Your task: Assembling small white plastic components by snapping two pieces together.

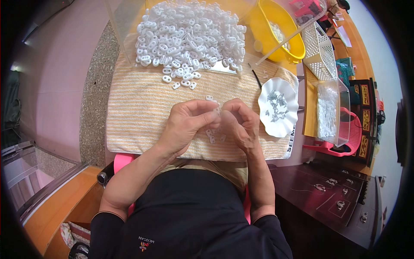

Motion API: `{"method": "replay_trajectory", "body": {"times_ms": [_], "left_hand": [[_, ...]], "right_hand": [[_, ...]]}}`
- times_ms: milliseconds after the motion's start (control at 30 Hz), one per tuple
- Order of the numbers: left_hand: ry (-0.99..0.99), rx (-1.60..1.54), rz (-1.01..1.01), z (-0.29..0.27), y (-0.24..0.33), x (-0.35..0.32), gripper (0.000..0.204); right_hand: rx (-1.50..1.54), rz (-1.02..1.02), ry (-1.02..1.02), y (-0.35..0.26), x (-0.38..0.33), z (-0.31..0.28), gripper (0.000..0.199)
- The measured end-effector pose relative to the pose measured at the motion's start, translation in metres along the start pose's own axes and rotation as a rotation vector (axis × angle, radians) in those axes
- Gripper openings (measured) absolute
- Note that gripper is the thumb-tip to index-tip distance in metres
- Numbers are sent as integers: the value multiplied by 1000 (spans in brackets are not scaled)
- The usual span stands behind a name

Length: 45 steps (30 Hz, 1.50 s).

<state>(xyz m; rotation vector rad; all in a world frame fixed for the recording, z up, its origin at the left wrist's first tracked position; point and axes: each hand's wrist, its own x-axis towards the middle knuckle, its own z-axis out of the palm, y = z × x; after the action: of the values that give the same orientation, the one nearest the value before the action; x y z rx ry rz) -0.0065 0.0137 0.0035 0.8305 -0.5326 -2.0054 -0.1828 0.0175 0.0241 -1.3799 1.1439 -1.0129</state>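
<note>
Your left hand (183,123) is above the near half of the cream-and-tan striped towel (138,118). Its thumb and index finger close together on a small white plastic piece (217,110), which sits between your two hands at the fingertips. Your right hand (245,125) faces it from the right, just beside the piece, with the fingers curled and the gap between thumb and index finger narrow. You cannot tell whether the right fingertips also grip the piece.

Below your hands, several loose white plastic pieces (211,136) lie on the towel; your fingers partly hide this group. At the far side is a large heap of glossy white oval two-hole parts (185,36), with a few spilling toward you. To the right of your right hand, a white scalloped plate (281,129) holds small dark grey parts (277,103). A thin black rod (255,77) lies just beyond the plate, to its left. At the far right, a yellow oval plastic basin (260,23) contains more white pieces.
</note>
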Motion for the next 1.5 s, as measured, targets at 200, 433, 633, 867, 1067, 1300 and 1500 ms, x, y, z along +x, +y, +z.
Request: {"method": "replay_trajectory", "body": {"times_ms": [200,433,633,867,1067,1300,1500], "left_hand": [[-15,12,10,0,0,0,18],[-42,10,36,0,0,1,18],[-18,15,30,-1,-2,0,18],[17,8,18,1,-2,-2,17],[24,18,28,2,-2,-2,17],[18,122,115,2,-6,-3,17],[-3,127,145,2,-7,-2,17]], "right_hand": [[31,6,-31,2,0,-1,9],[67,-11,-41,2,2,-1,11],[20,7,-4,2,1,2,10],[49,43,10,4,-1,8,11],[-24,50,30,0,-2,10,14],[-3,80,26,-3,-2,12,16],[11,68,29,-5,-2,11,16]]}}
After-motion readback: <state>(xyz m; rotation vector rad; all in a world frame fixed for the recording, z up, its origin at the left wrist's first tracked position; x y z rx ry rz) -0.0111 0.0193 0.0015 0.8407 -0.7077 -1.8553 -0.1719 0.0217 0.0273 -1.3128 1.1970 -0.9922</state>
